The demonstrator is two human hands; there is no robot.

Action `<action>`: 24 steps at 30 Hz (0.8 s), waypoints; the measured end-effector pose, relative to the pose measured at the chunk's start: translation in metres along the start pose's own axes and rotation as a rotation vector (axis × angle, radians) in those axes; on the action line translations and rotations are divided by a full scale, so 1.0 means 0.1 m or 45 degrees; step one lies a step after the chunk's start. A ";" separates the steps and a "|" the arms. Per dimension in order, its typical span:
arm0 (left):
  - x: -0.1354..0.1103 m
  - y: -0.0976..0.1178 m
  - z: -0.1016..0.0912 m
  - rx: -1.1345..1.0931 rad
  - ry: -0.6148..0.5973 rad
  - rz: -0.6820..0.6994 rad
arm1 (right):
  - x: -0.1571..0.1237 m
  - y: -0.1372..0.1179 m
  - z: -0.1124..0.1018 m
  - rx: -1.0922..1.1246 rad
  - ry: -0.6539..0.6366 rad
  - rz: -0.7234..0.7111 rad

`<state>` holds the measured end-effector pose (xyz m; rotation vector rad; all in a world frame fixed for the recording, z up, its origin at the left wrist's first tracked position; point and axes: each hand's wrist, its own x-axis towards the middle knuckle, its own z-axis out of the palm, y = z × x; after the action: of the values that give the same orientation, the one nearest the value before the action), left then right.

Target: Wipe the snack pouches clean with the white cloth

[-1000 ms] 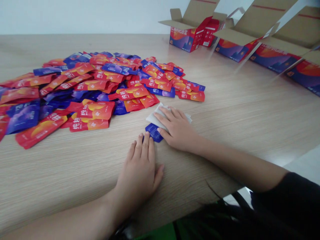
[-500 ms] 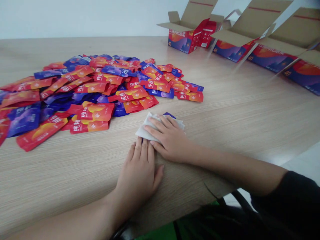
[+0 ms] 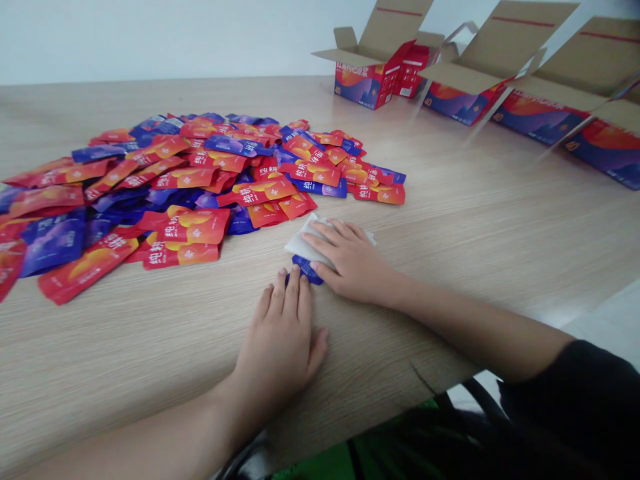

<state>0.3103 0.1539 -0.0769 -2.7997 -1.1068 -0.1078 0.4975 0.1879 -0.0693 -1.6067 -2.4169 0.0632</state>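
Observation:
A blue pouch point(image 3: 306, 268) lies flat on the table in front of me, mostly covered. My left hand point(image 3: 280, 323) is open, its stretched fingertips pressing on the pouch's near left end. A folded white cloth point(image 3: 301, 240) is held under my right hand point(image 3: 350, 261), which presses it down over the far part of the pouch. The fingers of that hand lie along the cloth, with the thumb at its near edge. Beyond both hands, to the left, is a large heap of red and blue pouches point(image 3: 200, 177).
Several open cardboard boxes point(image 3: 357, 83) with red and blue printed sides stand in a row at the back right, flaps raised. A white wall point(image 3: 150, 40) runs behind the wooden table point(image 3: 475, 220). The table's near edge is close to my body.
My right hand has slid the cloth slightly away and to the right, uncovering more of the blue pouch. My left hand stays almost in place at the pouch's end.

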 end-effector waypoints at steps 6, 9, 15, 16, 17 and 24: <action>-0.02 0.00 -0.02 -0.007 -0.008 -0.026 | -0.08 0.01 0.00 -0.079 -0.024 0.083; -0.02 0.01 -0.05 0.021 -0.014 -0.048 | -0.12 0.05 -0.03 -0.074 -0.064 0.065; -0.01 0.01 -0.08 0.030 -0.009 -0.032 | -0.09 0.13 -0.03 -0.086 -0.029 0.277; -0.01 0.01 -0.08 0.032 -0.007 -0.032 | -0.10 0.09 -0.02 -0.093 -0.016 0.271; -0.02 0.01 -0.07 0.035 -0.009 -0.035 | -0.10 0.04 0.00 -0.098 -0.007 0.243; 0.00 0.00 -0.08 0.044 0.004 0.001 | -0.06 0.04 0.01 -0.054 -0.028 0.068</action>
<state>0.3100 0.1531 -0.0689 -2.7685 -1.0956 -0.0922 0.5030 0.1835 -0.0717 -1.6975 -2.4078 0.0392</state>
